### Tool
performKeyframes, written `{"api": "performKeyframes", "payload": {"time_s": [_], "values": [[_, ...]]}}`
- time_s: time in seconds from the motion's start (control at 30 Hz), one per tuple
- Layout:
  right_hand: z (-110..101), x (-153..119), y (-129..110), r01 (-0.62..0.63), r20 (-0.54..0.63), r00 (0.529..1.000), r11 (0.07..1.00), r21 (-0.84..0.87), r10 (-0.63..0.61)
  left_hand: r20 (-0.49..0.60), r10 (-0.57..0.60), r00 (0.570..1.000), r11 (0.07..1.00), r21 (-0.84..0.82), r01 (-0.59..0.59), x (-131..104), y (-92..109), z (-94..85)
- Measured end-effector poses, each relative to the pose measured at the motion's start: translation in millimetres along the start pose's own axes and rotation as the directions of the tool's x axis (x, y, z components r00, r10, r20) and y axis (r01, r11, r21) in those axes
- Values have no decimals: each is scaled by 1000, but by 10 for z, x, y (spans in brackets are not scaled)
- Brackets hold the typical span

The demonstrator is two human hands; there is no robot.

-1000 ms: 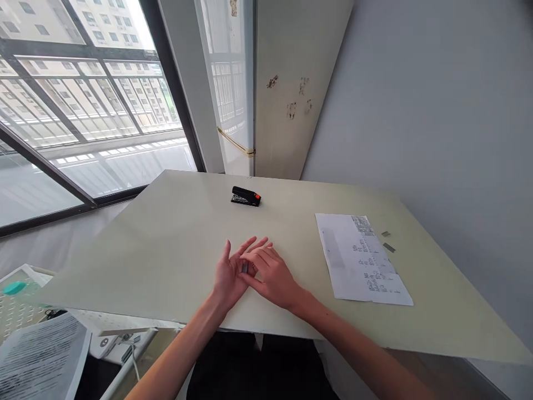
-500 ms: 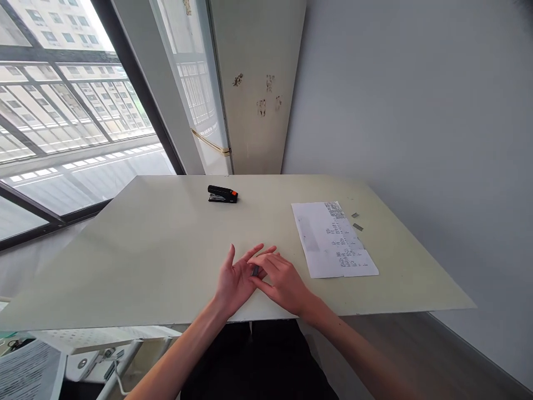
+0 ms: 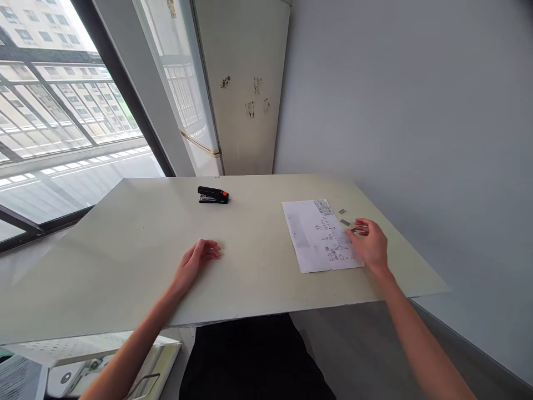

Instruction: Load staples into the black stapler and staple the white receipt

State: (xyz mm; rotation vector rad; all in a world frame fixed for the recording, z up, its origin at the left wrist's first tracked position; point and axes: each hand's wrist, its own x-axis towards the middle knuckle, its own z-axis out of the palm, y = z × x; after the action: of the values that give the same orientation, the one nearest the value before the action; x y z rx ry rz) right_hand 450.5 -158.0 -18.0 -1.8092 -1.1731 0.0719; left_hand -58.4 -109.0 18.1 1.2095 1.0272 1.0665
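My left hand [image 3: 196, 264] rests on the table with its fingers loosely stretched and nothing seen in them. At the right edge of a printed sheet of paper [image 3: 310, 239], my right hand [image 3: 372, 243] is low over the tabletop. Its thumb and fingers pinch a small grey strip of staples [image 3: 354, 229], partly covered by the fingers. Two more grey staple strips [image 3: 345, 222] lie just beyond it, beside the paper. A black stapler [image 3: 213, 195] with an orange-red mark stands toward the back of the table, apart from both hands.
The pale tabletop [image 3: 250, 278] reaches to the grey wall [image 3: 395, 100] on the right. A fridge [image 3: 241, 133] stands behind it, with a window [image 3: 70, 105] at left. Below the front left edge is a white device [image 3: 69, 378] beside papers.
My hands have parted. The right one has carried the small staple strip from over my left palm to the paper's right side. My left hand has moved left and turned down onto the table.
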Motion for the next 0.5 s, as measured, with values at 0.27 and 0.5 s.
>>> {"api": "performKeyframes", "payload": {"time_s": [0.27, 0.5], "values": [[116, 165, 558, -143, -26, 989, 989, 28, 144, 43, 54, 998, 933, 354, -66, -172, 98, -386], [-54, -339, 590, -130, 29, 991, 990, 49, 129, -31, 122, 992, 893, 440, -96, -357, 48, -532]]}}
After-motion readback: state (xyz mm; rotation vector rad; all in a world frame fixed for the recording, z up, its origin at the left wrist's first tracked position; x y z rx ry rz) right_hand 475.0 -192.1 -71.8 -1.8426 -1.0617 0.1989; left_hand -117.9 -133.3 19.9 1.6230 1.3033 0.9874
